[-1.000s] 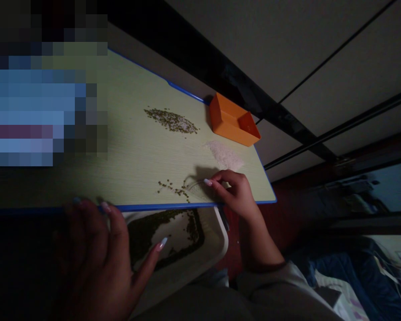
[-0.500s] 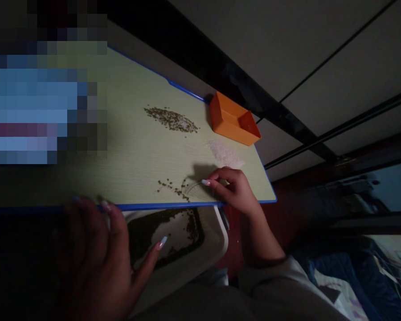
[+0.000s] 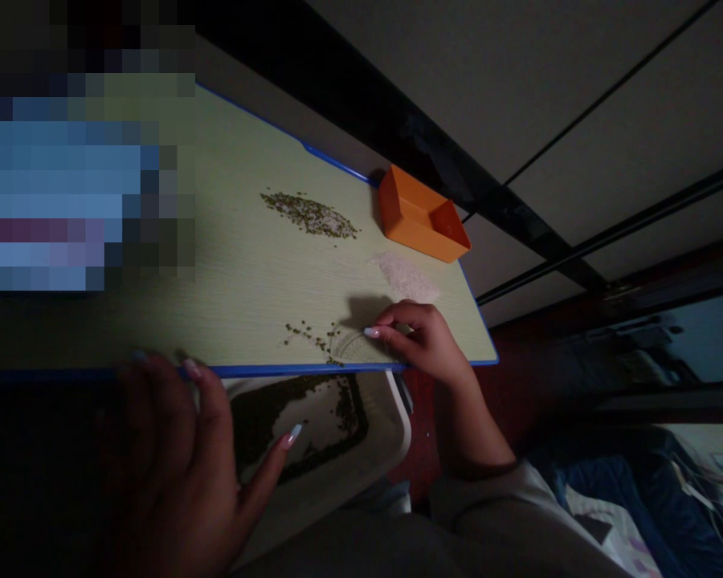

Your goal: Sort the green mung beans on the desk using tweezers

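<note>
My right hand pinches a clear, round, ridged piece of plastic, perhaps a lid, between thumb and fingers at the table's near edge. Just left of that plastic lie scattered green beans with a few pale grains. My left hand is open, fingers spread and thumb stretched out, with its fingertips at the blue table edge. Between the hands, below the edge, is a white tub holding many green beans. Part of the tub is hidden by my left hand and the table.
Farther back on the pale table lies a mixed pile of green beans and pale grains. A heap of pale grains is near an orange box at the far edge. Blurred blocks cover the upper left.
The clear plastic piece has tilted or shifted slightly beside the scattered beans, and a few beans now sit closer to the blue edge. Both hands are nearly still.
</note>
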A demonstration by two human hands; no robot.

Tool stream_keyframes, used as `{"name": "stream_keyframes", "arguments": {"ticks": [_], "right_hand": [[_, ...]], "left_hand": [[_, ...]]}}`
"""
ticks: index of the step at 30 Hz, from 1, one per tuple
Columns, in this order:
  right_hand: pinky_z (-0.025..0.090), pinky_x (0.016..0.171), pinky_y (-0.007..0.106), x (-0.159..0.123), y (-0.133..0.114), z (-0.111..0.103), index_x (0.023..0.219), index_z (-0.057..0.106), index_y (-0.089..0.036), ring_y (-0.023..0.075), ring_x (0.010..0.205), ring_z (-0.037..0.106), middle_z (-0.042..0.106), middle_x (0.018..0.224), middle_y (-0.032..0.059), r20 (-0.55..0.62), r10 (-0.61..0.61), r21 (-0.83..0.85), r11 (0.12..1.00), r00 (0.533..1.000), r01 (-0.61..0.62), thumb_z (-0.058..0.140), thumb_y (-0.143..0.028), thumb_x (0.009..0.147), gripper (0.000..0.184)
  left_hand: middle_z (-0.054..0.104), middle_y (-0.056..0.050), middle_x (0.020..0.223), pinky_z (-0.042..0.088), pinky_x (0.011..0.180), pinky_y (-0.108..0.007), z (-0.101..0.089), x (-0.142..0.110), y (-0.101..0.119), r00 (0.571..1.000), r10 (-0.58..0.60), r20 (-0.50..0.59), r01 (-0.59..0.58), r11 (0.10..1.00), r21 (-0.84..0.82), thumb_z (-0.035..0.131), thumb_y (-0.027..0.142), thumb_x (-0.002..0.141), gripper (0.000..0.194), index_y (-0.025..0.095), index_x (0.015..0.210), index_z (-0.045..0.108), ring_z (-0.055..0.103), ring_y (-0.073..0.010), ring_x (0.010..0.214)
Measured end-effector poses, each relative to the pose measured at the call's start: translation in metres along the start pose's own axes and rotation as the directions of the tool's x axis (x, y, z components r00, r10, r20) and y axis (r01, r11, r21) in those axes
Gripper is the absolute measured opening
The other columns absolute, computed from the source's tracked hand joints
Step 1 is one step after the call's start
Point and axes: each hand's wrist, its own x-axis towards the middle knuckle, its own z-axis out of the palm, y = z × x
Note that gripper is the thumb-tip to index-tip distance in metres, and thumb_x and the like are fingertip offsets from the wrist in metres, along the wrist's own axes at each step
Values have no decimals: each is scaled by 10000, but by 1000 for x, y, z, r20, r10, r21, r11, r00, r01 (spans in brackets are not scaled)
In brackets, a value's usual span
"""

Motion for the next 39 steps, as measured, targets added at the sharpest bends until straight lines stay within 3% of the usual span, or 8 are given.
{"name": "stream_keyframes", "arguments": {"ticks": [19,27,39], "right_hand": [[439,657,234,-1,-4,4,724,657,-178,110,650,579,660,698,15,-13,-30,-18,999,999,30,625,-349,871,228],[444,674,239,1,-7,5,723,653,-177,115,674,590,655,687,9,-11,-103,-2,995,995,103,633,-316,869,202],[437,664,246,1,-9,10,739,658,-182,114,659,586,663,696,13,-51,-58,-47,997,997,56,608,-315,879,199]], "left_hand": [[-108,-32,1588,143,1163,-690,1,-1,-1,1000,-10,-21,10,1000,-25,448,525,767,879,185,1446,5,5,-379,1478],[-86,-38,1592,170,1157,-691,3,-1,-3,1000,-8,-26,7,1000,-30,452,526,767,878,184,1447,15,21,-387,1476],[-81,-56,1590,175,1149,-696,4,-1,-3,999,-5,-33,4,1000,-21,452,529,767,879,169,1446,25,34,-388,1476]]}}
